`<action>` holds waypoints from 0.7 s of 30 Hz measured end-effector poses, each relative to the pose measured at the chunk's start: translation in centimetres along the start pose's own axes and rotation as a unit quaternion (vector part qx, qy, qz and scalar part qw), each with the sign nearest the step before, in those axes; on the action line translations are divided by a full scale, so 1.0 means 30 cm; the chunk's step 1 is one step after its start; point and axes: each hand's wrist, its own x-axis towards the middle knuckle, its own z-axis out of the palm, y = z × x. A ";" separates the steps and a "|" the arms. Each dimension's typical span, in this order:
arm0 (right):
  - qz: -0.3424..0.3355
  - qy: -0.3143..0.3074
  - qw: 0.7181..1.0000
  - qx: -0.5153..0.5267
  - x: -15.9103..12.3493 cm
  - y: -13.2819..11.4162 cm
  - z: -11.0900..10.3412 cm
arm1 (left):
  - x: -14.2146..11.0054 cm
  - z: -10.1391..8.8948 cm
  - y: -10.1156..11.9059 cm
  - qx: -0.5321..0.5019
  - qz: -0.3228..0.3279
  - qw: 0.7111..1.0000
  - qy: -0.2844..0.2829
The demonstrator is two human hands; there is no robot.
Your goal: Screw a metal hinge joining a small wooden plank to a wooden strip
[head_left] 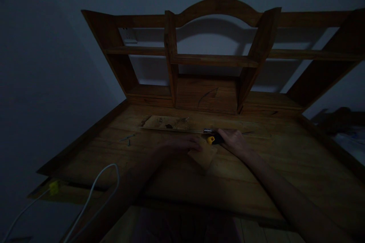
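In the dim head view, my left hand (pixel 186 144) is closed on the near-left side of a small pale wooden block (pixel 203 155), which sits tilted at the middle of the desk. My right hand (pixel 232 140) is wrapped round a black tool with a yellow end (pixel 211 140), just beyond the block's right corner. Its exact kind is too dark to make out. A shiny metal piece (pixel 209 131) shows beside that tool; whether it belongs to it I cannot tell. Behind both hands lies a long, rough-ended wooden board (pixel 165 122) with dark marks.
Several screws or nails (pixel 127 138) lie on the desk (pixel 114 159) to the left. A wooden shelf unit (pixel 207 91) rises along the back. A white cable (pixel 92 186) loops over the front left, near a yellow piece (pixel 54 188) at the desk's edge.
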 end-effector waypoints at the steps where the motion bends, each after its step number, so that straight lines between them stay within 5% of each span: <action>1: 0.012 0.007 1.000 0.009 -0.004 0.009 -0.003 | 0.000 -0.001 0.003 -0.013 0.001 1.000 -0.013; 7: 0.076 0.003 0.997 0.013 -0.033 0.061 -0.044 | -0.018 -0.023 0.033 -0.086 -0.014 0.996 0.015; 15: 0.097 -0.077 0.988 0.090 -0.027 0.016 -0.093 | -0.024 -0.047 0.031 -0.144 -0.034 0.988 -0.043; 21: 0.117 -0.032 0.987 0.104 -0.027 0.020 -0.097 | -0.002 -0.019 0.019 -0.165 0.011 0.985 -0.037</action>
